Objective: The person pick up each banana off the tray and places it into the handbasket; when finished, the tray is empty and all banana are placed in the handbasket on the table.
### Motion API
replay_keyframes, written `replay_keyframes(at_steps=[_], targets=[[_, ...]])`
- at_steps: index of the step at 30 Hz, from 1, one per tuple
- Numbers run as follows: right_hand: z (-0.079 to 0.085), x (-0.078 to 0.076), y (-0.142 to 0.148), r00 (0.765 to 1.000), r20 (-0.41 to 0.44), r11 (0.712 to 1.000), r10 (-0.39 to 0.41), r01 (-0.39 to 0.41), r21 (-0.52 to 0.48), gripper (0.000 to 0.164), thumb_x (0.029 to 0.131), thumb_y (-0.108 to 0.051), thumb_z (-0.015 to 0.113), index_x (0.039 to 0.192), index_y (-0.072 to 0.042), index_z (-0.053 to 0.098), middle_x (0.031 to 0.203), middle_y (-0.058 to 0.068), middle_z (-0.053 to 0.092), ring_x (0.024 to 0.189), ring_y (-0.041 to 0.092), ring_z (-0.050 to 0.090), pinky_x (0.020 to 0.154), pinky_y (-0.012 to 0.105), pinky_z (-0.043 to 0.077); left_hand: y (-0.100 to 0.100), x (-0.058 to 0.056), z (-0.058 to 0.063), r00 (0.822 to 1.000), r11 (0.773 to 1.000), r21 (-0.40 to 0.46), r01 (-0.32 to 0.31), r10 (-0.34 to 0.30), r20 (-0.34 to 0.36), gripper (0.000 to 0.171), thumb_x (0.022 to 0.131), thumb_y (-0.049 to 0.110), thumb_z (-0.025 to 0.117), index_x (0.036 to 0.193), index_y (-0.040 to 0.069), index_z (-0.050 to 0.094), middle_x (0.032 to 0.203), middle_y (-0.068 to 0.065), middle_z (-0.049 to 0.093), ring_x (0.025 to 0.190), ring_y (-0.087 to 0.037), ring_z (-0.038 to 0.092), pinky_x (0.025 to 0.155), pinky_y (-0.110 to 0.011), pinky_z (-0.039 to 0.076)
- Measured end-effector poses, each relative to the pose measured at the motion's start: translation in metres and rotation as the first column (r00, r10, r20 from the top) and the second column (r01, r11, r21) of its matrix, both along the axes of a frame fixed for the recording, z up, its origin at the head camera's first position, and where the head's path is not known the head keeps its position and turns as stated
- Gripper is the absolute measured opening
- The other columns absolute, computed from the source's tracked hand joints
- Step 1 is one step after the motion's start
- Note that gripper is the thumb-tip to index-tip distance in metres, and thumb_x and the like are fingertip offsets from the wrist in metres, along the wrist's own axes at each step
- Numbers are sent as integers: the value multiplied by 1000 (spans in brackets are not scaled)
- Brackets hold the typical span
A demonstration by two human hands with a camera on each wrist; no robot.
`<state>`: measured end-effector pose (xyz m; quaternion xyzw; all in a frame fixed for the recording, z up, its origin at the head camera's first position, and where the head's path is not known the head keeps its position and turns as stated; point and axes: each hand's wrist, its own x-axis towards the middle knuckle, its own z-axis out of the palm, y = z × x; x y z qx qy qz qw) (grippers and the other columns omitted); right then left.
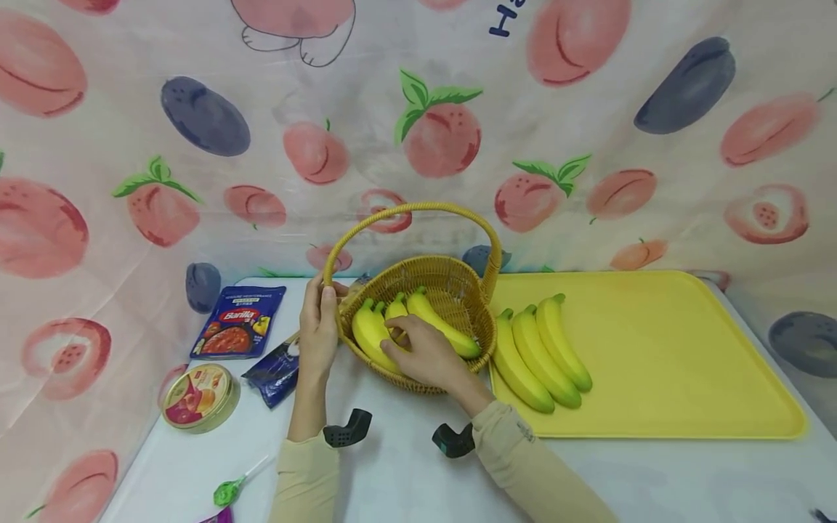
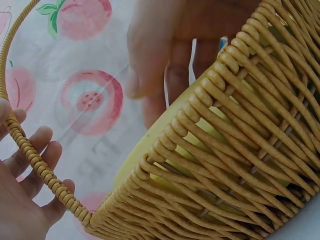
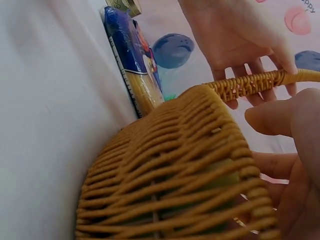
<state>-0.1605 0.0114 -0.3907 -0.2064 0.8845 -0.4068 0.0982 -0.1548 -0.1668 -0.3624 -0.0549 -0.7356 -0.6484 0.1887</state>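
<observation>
The left hand (image 1: 319,327) grips the wicker basket (image 1: 451,280) at the left foot of its handle (image 1: 418,207), thumb and fingers around the cane, probably to steady it. The right hand (image 1: 425,352) reaches over the near rim, fingers loosely bent and thumb apart from them; it appears to grip nothing, though I cannot tell whether it touches the fruit. Bananas (image 1: 369,338) lie in the left and near part of the basket, curves nested, perhaps so they share the space. More bananas (image 1: 543,356) lie side by side at the left end of the yellow tray (image 1: 680,356), just right of the basket, a placing that likely suits the right hand's reach.

Counted: one basket, one tray, three bananas on the tray and four stems showing in the basket, their bodies partly hidden. Left on the surface (image 1: 392,465) are one pouch (image 1: 238,319), one round tin (image 1: 200,396), one dark blue packet (image 1: 275,374) and one green lollipop (image 1: 227,493).
</observation>
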Motion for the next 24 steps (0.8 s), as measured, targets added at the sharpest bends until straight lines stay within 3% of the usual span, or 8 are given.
replay_keyframes(at_steps=[5,12,24], targets=[[4,3,10,1000,3,999,-4,4,-41,43,95,-37,54,131,-15,54,115,1,60,98,13,57,81,32,47,0,0,1,1000,1000,-4,-6,6,3,37,104,17,33,137,4,41,110,-26,51,104,-32,46,86,-38,37],[7,10,28,997,-56,995,-52,47,-93,38,94,-32,57,128,-15,55,110,-2,60,97,13,57,79,31,48,1,1,0,1000,1000,-6,-9,9,2,38,104,17,32,137,2,40,109,-24,51,104,-38,44,79,-35,37],[8,17,63,983,-134,977,-126,99,-190,29,95,-25,57,123,-18,57,101,-5,60,90,10,56,76,28,48,2,0,-1,1000,1000,0,-20,20,-20,36,104,15,33,136,1,41,108,-26,50,103,-32,46,89,-41,37]])
